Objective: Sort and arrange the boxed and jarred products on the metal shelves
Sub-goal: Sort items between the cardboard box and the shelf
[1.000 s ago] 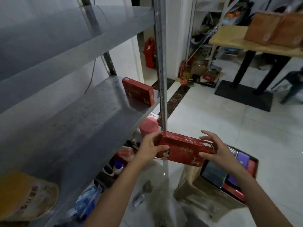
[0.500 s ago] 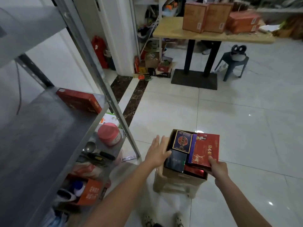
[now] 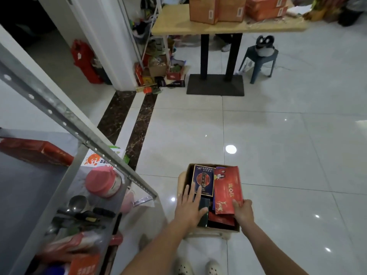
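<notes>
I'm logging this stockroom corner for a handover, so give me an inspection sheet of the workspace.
Surface: grey metal shelf, shelved red box lying near its edge.
Job's things: open carton holds dark blue box and other boxes; pink-lidded jar on the lower shelf.
Clutter: spoon, dark tools and packets near the jar.
Grippers: left hand flat on the carton's contents; right hand grips held red box by its near end.
Cables: nothing seen.
Surroundings: wooden table with brown cartons, blue-grey stool, tiled floor.
</notes>
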`<state>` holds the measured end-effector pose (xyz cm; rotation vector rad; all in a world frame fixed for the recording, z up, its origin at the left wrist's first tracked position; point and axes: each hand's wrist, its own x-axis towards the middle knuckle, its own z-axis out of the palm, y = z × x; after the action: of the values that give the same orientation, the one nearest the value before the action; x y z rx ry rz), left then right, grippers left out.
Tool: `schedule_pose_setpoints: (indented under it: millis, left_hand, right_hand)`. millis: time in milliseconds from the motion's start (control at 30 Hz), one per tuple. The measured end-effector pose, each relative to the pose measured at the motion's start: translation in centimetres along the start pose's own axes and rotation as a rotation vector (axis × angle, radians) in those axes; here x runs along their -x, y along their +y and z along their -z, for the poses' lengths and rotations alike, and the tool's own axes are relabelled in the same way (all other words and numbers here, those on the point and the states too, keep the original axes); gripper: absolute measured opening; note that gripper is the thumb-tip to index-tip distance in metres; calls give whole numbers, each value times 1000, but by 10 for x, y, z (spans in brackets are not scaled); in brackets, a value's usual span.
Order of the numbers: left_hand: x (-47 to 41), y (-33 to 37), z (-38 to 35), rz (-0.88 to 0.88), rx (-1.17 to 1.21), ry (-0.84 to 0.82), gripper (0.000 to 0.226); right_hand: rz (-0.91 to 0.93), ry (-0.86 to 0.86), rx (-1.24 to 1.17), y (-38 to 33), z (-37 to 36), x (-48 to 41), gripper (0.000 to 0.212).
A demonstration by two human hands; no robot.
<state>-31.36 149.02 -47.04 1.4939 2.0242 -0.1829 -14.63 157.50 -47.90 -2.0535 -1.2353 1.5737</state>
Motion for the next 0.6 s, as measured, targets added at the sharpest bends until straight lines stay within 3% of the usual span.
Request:
schedule_pose_setpoints:
  millis: [67, 267, 600]
  left_hand:
    - [-17, 0, 2, -24, -44, 21, 77]
    - [-44, 10, 0, -109, -83, -15, 83]
    - [-46, 13, -13, -76, -146, -111, 82]
  right_hand:
    - [38, 29, 5, -1, -3, -6, 28]
    - [120, 408, 97, 5, 17, -5, 31]
    - [188, 269, 581, -6, 1, -12, 36]
